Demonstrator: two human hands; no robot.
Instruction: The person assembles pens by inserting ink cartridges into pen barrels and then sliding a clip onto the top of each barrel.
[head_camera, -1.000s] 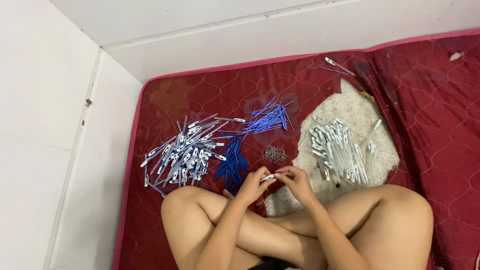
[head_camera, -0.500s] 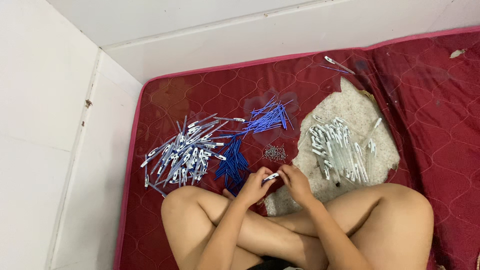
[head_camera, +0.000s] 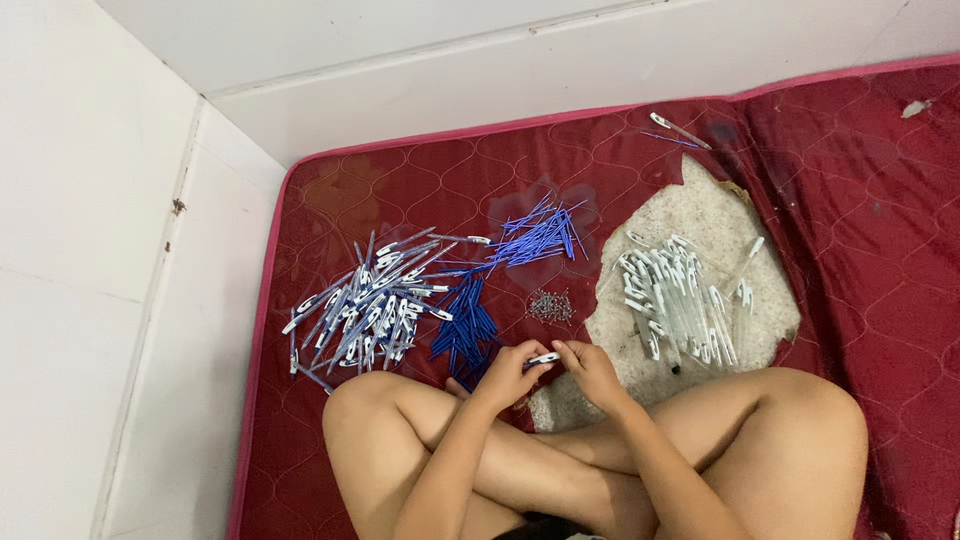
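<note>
1. Sitting cross-legged on a dark red mattress (head_camera: 400, 190), the person works over their shins, with the parts spread out just beyond the knees.
2. A torn pale patch (head_camera: 690, 215) in the mattress cover lies ahead to the right, carrying a heap of clear pen barrels (head_camera: 675, 300).
3. Ahead to the left lies a pile of finished pens (head_camera: 365, 305), with blue refills (head_camera: 535, 235) and blue caps (head_camera: 462, 330) beside it.
4. The left hand (head_camera: 505, 375) and right hand (head_camera: 592, 370) meet in the middle, fingertips pinched on a small pen part (head_camera: 545, 358).
5. That part lies roughly crosswise between the two hands, long axis left to right and slightly raised toward the right; the left fingers hold one end, and the right fingertips close narrowly on the other. Both hands are equally near.
6. A small cluster of dark springs (head_camera: 550, 305) sits just beyond the hands.
7. What kind of piece the part is stays hard to make out; fingers hide most of it.
</note>
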